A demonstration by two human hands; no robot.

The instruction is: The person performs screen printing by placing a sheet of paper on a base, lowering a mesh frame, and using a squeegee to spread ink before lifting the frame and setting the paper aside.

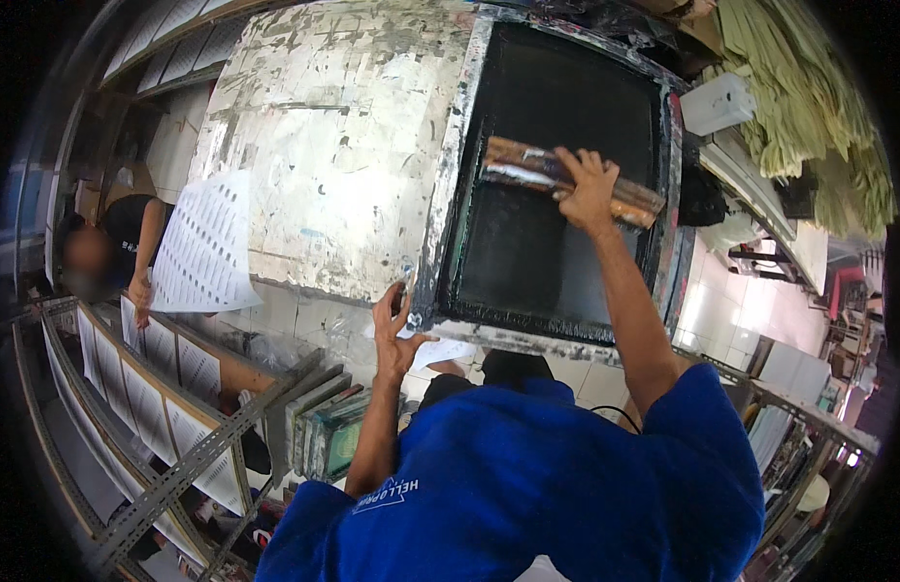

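Note:
My right hand [588, 189] is closed over the long wooden handle of a squeegee [632, 202]. The squeegee lies crosswise on the dark, ink-covered mesh of a screen-printing frame [455, 170]. Its wood is stained brown, with a whitish patch near the left end. My left hand [395, 325] is at the frame's near left corner, thumb and fingers spread apart. Whether it touches the frame I cannot tell. Left of the frame stretches a pale, paint-stained table top [338, 136].
At the left another person's arm [149, 238] reaches to a large printed sheet [209, 242] over a drying rack [139, 364] of sheets. Small frames [328, 427] stand below the table. A white plastic container [717, 104] and yellowish hanging strips [789, 87] are at the right.

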